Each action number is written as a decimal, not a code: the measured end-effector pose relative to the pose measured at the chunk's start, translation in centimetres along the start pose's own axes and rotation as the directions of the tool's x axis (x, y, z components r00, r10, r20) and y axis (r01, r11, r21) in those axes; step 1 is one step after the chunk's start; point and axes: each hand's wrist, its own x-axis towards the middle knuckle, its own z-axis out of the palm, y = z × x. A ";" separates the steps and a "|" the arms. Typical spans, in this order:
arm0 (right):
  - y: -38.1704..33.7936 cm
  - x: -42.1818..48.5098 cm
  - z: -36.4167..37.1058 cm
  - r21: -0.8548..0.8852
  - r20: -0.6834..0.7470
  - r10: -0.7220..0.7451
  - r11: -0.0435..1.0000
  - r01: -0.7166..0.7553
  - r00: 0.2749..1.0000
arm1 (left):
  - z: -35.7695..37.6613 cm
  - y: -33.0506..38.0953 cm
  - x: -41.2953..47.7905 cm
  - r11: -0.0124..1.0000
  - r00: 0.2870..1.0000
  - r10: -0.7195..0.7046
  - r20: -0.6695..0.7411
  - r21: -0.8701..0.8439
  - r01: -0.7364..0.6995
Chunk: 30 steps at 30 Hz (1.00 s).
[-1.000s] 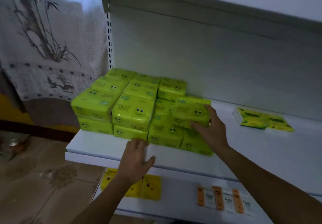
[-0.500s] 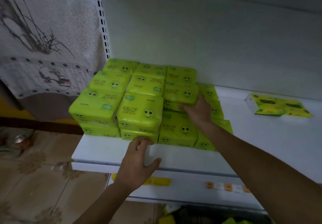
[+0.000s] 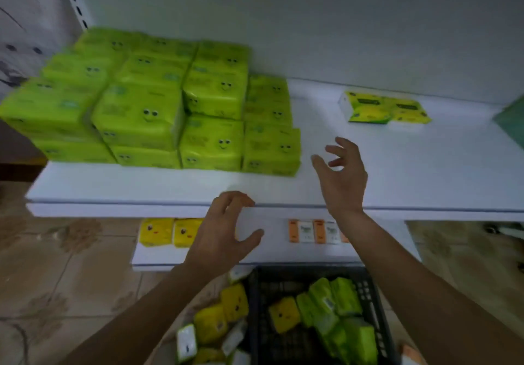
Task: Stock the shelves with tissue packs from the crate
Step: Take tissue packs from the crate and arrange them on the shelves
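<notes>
Both hands empty rn. Left hand (image 3: 224, 231) hovers at the front edge of the upper shelf (image 3: 141, 186), fingers loosely curled round nothing; can't tell if the tips touch the edge. Right hand (image 3: 343, 177) is over bare shelf just right of the green tissue stack (image 3: 170, 109), fingers spread and relaxed.

The stack sits at the shelf's left end, packs layered and pushed tight together. More green packs (image 3: 344, 299) lie jumbled in the black crate (image 3: 286, 279) on the floor below me, w/ one yellow pack (image 3: 284, 315) among them. Other yellow packs (image 3: 211, 326) lie on the tiles beside the crate.

My guess: the packs are light and squashy, w/ slightly slick plastic wrap. Best to take one across its short sides, thumb vs fingers. The loose film ends would prob. crumple or slip. Squeeze gently, since a hard pinch would dent it.
</notes>
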 end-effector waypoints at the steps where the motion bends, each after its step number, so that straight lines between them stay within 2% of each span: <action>1: 1.3 -1.2 -2.2 0.020 -0.034 0.012 1.000 -0.011 0.999 | 1.6 1.4 -1.0 0.999 1.000 -0.029 -0.001 -0.013 0.029; 4: 5.5 -4.8 -8.6 0.073 -0.086 0.074 0.995 -0.068 0.994 | 7.1 5.4 -4.6 0.995 0.997 -0.071 0.002 -0.064 0.071; 9: 14.2 -10.6 -16.3 -0.017 -0.004 0.254 0.967 -0.254 0.967 | 13.3 9.5 -10.6 0.982 0.974 -0.119 0.192 -0.120 0.144; 14: 22.0 -15.9 -17.7 -0.148 -0.035 0.460 0.876 -0.459 0.887 | 16.1 8.4 -14.7 0.978 0.939 -0.131 0.319 -0.116 0.176; 17: 26.9 -18.7 -17.0 -0.166 -0.019 0.517 0.842 -0.513 0.856 | 17.9 6.9 -16.9 0.967 0.919 -0.173 0.354 -0.114 0.226; 22: 35.5 -21.6 -16.8 -0.245 -0.053 0.732 0.650 -0.719 0.679 | 22.1 4.0 -21.2 0.938 0.881 -0.273 0.387 -0.097 0.333; 25: 41.0 -21.5 -16.9 -0.366 -0.009 0.740 0.623 -0.691 0.672 | 26.1 1.9 -23.4 0.904 0.842 -0.374 0.389 -0.049 0.424; 28: 46.4 -20.7 -17.0 -0.497 0.146 0.675 0.682 -0.537 0.723 | 30.2 0.4 -25.2 0.868 0.814 -0.433 0.387 -0.065 0.493; 30: 49.3 -19.9 -16.9 -0.566 0.230 0.630 0.706 -0.425 0.741 | 33.2 -0.3 -26.1 0.880 0.821 -0.420 0.387 -0.046 0.472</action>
